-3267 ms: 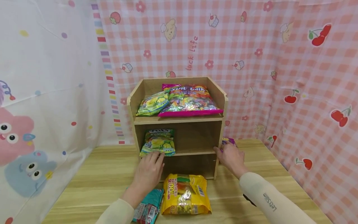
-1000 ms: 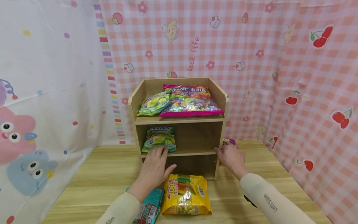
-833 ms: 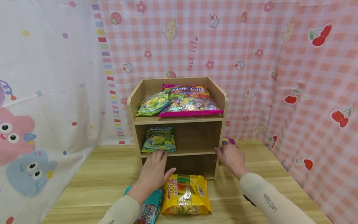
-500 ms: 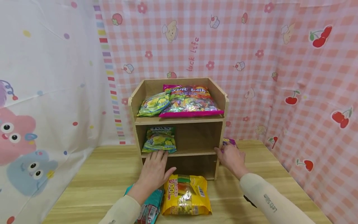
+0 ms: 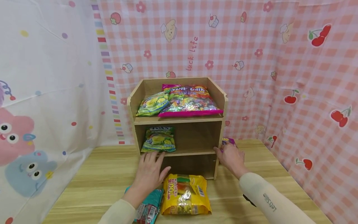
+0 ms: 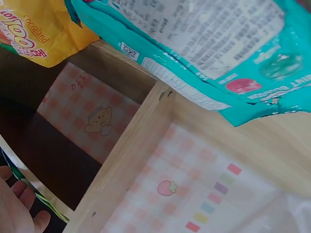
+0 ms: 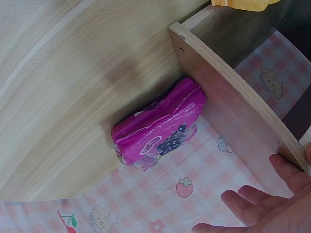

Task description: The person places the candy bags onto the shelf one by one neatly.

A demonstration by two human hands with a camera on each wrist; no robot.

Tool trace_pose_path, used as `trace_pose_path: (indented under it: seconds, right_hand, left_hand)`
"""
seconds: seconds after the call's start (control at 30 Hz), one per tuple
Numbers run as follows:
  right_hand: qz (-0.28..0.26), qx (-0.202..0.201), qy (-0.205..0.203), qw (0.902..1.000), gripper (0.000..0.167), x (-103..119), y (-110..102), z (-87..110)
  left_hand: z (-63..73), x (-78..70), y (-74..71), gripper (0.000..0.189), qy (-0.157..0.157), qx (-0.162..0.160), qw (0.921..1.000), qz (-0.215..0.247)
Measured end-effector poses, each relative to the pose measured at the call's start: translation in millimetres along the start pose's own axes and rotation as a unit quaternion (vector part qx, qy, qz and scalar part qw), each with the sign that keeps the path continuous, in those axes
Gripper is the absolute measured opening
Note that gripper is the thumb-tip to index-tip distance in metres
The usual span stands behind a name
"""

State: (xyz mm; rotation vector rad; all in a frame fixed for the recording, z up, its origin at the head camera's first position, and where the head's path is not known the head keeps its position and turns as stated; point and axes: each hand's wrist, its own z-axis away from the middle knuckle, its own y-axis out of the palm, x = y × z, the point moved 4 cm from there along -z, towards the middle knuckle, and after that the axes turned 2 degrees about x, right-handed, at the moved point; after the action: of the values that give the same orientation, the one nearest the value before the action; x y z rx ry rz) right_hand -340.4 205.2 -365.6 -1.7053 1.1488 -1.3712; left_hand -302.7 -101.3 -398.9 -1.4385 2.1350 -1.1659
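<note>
My left hand [image 5: 148,171] is raised palm-forward with straight fingers, the fingertips at the front edge of the middle shelf. Just above them a green FOX'S candy bag [image 5: 159,141] leans back at the left of that shelf. In the left wrist view only part of this hand [image 6: 17,206] shows, beside the shelf board. My right hand [image 5: 230,158] pinches the right side panel [image 7: 243,102] of the small wooden shelf unit [image 5: 179,119]: thumb at its front edge, index fingertip on its outer face. The other fingers spread loosely.
The top shelf holds a large pink fruit candy bag [image 5: 193,101] and a second green bag [image 5: 153,104]. A yellow bag [image 5: 185,196] and a teal bag [image 5: 149,205] lie on the table [image 5: 103,174] in front. A purple bag [image 7: 160,128] is beside the right panel.
The green bag on the middle shelf sits further back and more upright than at first. My left hand has come down off its front to the shelf edge. The right hand stays put.
</note>
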Motion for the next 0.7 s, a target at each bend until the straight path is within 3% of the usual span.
trace_pose_path:
  seconds: [0.33, 0.7]
  right_hand:
    - [0.003, 0.004, 0.006, 1.0000, 0.050, 1, -1, 0.1]
    - [0.007, 0.002, 0.008, 0.9999, 0.048, 1, -2, 0.1]
  left_hand:
    - [12.5, 13.1, -5.3, 0.048, -0.048, -0.015, 0.9978, 0.044]
    - [27.3, 31.7, -8.8, 0.036, -0.070, -0.051, 0.9938, 0.070]
